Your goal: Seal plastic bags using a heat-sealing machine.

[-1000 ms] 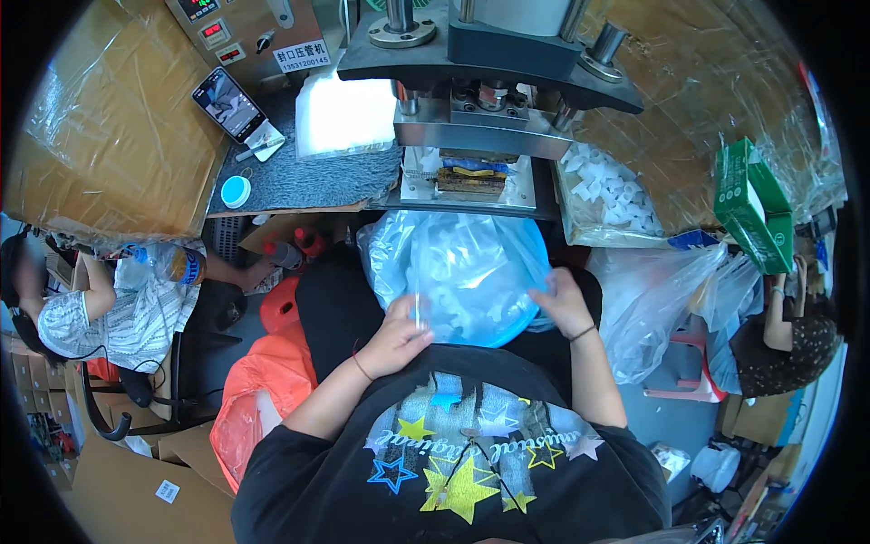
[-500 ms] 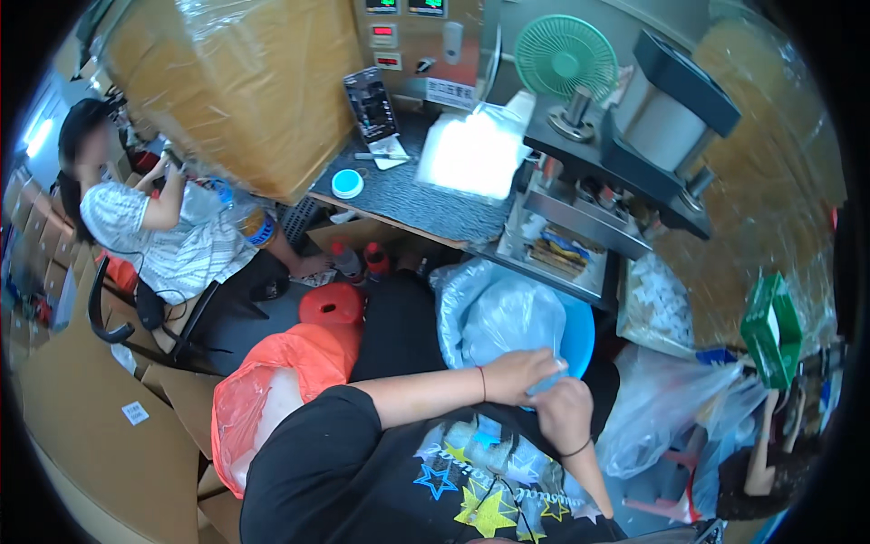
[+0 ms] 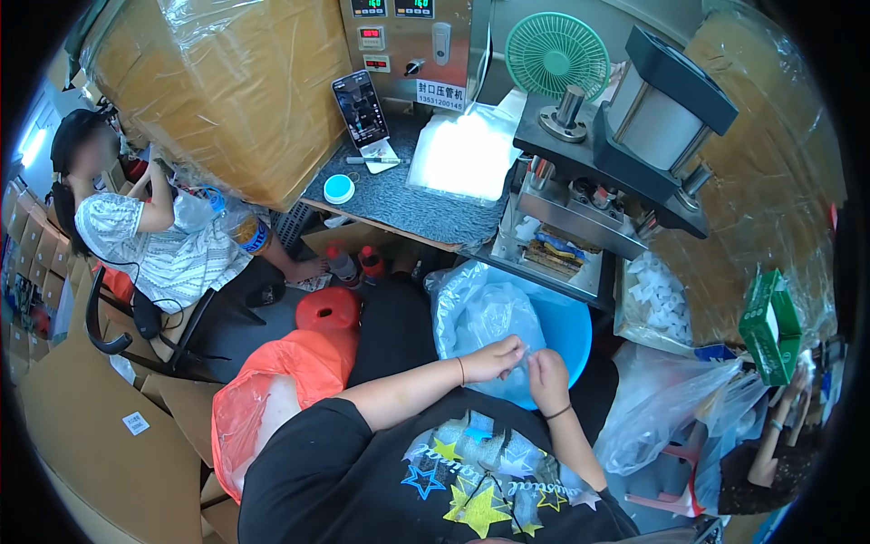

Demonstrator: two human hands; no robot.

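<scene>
Both of my hands are over the near rim of a blue tub, held in front of my chest. My left hand is closed with its fingers curled in. Close to its right, my right hand is also closed, in a pinch with the thumb side up. A small translucent bit seems to show between them, too small to name. A clear plastic bag lines the left part of the tub, and crumpled clear plastic lies inside it.
An orange bag with whitish contents and a red stool are on my left. Ahead stands a bench with a phone, a round tub and a press. A co-worker sits at far left; another person's arm shows at right.
My hands have risen away from my body toward the tub and drawn slightly apart. The pale translucent piece seen between them before is now mostly hidden. The view has shifted slightly.
</scene>
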